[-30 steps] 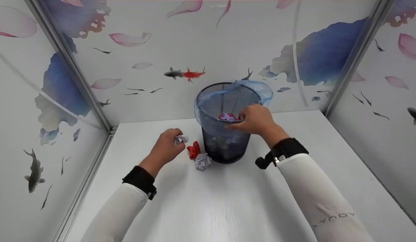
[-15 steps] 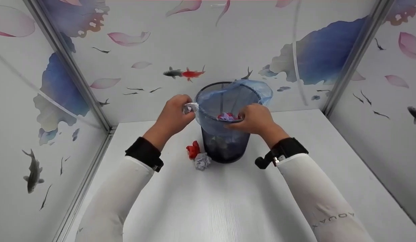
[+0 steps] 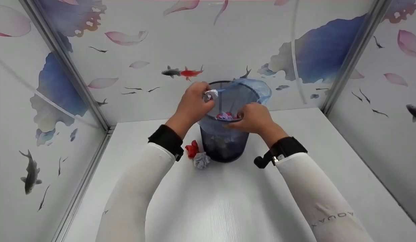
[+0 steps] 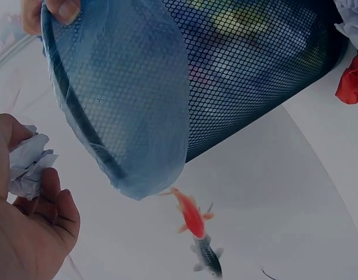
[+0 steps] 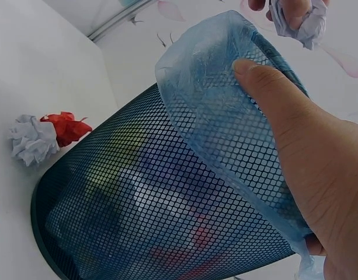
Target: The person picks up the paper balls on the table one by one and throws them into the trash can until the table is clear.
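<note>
My left hand (image 3: 194, 102) pinches a crumpled white paper ball (image 4: 30, 162) above the left side of the bin's rim. The dark mesh wastebasket (image 3: 224, 148) stands on the table, lined with a thin blue plastic bag (image 5: 214, 87) folded over its rim. With thumb outside and fingers over the edge, my right hand (image 3: 256, 119) grips the near right rim and the bag. Purple and red crumpled paper (image 3: 226, 116) shows inside the bin; more coloured pieces blur through the mesh in both wrist views.
A red crumpled paper (image 3: 192, 149) and a whitish paper ball (image 3: 201, 160) lie on the white table (image 3: 208, 201), just left of the bin's base. Printed panels (image 3: 144, 20) with fish and petals enclose the back and sides, joined by metal corner posts (image 3: 67, 64).
My left hand has risen from beside the loose papers and moved right to above the bin's rim, carrying the paper ball. My right hand keeps its grip on the rim.
</note>
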A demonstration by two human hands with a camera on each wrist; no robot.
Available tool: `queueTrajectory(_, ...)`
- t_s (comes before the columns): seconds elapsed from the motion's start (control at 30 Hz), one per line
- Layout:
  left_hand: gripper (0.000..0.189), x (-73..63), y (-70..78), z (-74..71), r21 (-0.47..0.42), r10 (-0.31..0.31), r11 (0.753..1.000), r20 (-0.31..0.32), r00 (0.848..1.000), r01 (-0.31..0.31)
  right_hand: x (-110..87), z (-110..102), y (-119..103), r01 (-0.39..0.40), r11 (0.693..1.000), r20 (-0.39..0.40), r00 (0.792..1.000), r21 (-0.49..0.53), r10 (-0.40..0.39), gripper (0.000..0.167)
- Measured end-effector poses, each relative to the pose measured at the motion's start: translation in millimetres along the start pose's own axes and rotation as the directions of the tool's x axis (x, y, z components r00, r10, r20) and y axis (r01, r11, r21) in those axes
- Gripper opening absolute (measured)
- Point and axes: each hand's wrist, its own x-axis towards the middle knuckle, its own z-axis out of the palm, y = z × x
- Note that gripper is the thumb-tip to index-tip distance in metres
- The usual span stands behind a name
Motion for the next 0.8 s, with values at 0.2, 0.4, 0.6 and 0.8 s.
queueTrajectory(0.2, 0.023, 11.8, 7.1, 7.9, 0.047, 0.008, 0.999, 0.024, 1.0, -0.009, 0.7, 0, 0, -0.007, 1.0, 0.004, 1.0, 0.009, 0.007, 0.064)
queueTrajectory(0.4, 0.031, 18.3, 15.2, 16.0, 0.129, 0.0, 0.992, -0.018, 1.0, 0.003, 0.3, -1, 0, -0.006, 1.0, 0.001, 1.0, -0.006, 0.006, 0.064)
queueTrajectory(0.6, 0.053, 22.2, 21.6, 24.1, 0.224, -0.001, 0.974, -0.096, 0.995, 0.022, 0.3, 0, 0, 0.001, 1.0, 0.003, 1.0, -0.012, -0.001, 0.063)
queueTrajectory(0.8, 0.059, 18.0, 20.5, 20.6, 0.231, 0.012, 0.973, -0.077, 0.997, 0.006, 0.4, -3, -1, 0.003, 1.0, 0.009, 1.0, -0.012, -0.002, 0.062)
